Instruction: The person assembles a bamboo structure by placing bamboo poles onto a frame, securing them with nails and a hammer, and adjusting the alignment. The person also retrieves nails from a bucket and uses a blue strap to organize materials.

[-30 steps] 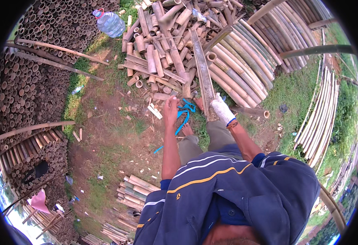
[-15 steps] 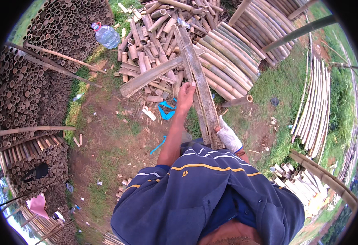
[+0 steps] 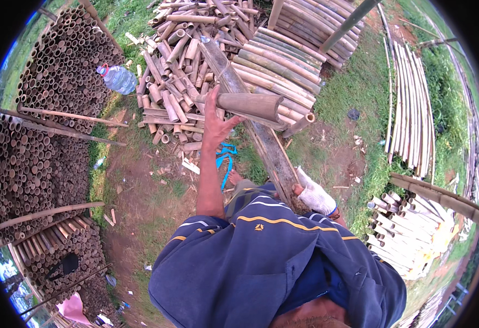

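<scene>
A long, worn wooden plank slants from the bamboo heap down to my waist. Across its upper part lies a split bamboo piece, its wide end pointing right. My left hand, bare, is at the left end of this piece, thumb and fingers spread apart. Its fingers touch or nearly touch the bamboo. My right hand wears a white knitted glove and is closed on the plank's near end, with the thumb showing on the plank's edge. The glove hides its other fingers.
Short bamboo offcuts lie heaped ahead, beside rows of longer bamboo poles. Stacked bamboo tubes rise at left, near a large plastic bottle. Blue strapping lies by my foot. Pale poles lean at right.
The split bamboo piece, earlier sticking out left of the plank, now lies across it toward the right. My left hand has left the plank's edge and moved up to the piece, fingers spreading.
</scene>
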Demonstrator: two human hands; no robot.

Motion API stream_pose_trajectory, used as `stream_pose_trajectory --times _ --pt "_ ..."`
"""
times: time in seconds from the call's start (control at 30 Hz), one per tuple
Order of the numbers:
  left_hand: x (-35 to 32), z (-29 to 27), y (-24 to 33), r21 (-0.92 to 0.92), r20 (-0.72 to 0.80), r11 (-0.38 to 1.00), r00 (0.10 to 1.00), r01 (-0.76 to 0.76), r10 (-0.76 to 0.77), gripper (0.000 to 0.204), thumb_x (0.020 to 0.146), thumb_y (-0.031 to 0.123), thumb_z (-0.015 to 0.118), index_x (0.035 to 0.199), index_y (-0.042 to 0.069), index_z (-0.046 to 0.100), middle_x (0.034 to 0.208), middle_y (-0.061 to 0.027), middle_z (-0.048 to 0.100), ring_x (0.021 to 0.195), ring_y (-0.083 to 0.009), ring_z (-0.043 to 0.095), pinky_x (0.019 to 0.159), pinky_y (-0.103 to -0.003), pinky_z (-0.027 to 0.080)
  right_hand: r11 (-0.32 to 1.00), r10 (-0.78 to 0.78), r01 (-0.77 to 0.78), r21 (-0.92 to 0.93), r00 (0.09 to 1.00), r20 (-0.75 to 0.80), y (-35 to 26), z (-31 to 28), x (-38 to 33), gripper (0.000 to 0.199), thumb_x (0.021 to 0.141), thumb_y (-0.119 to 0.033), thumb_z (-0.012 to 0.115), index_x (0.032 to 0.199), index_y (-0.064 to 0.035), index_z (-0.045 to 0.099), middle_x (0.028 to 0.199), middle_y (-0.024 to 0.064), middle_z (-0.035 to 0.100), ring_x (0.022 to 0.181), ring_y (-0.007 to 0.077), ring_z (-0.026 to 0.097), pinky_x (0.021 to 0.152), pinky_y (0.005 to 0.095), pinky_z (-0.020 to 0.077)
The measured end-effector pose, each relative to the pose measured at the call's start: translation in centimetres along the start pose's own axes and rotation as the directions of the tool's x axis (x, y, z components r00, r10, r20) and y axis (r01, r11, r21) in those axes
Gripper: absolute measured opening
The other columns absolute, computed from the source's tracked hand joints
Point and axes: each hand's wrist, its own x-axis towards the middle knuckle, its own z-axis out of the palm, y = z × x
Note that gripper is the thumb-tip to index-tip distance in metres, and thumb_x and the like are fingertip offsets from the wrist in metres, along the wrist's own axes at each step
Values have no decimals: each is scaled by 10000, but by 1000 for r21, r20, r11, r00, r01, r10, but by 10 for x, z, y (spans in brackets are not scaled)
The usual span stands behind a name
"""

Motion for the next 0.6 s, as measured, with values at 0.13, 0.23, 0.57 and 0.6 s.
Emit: stream_pose_trajectory --times 0.13,0.23,0.57,0.6 --pt "14 24 31 304 75 939 987 -160 144 837 567 284 981 1291 81 613 1100 -139 604 1065 -333 587 954 -461 476 1000 -8 8 5 998 -55 -15 5 -16 764 1050 -310 607 1653 -62 209 1377 188 624 1235 266 634 1079 395 495" --pt "18 56 36 156 -7 919 930 -361 366 539 653 186 957 1078 83 641 893 -92 566 848 -292 575 772 -412 479 981 -50 49 186 999 0 -16 6 -27 638 1052 -275 548 1602 -50 315 1301 196 669 1193 283 669 1028 389 535" --pt "86 133 76 -254 -512 960 859 -118 -30 459 949 426 774 1041 9 607 932 -35 609 837 -162 585 811 -322 495 896 96 -45 442 991 -92 -16 -126 -86 568 919 -204 596 1417 43 475 1023 166 634 861 225 629 740 330 573" --pt "100 121 67 -321 -483 938 875 -130 -44 500 950 475 756 1052 7 612 926 -42 616 837 -170 592 807 -323 499 909 8 7 416 999 -36 -26 -143 -96 625 902 -210 618 1448 47 458 1052 178 645 865 221 635 730 326 566"
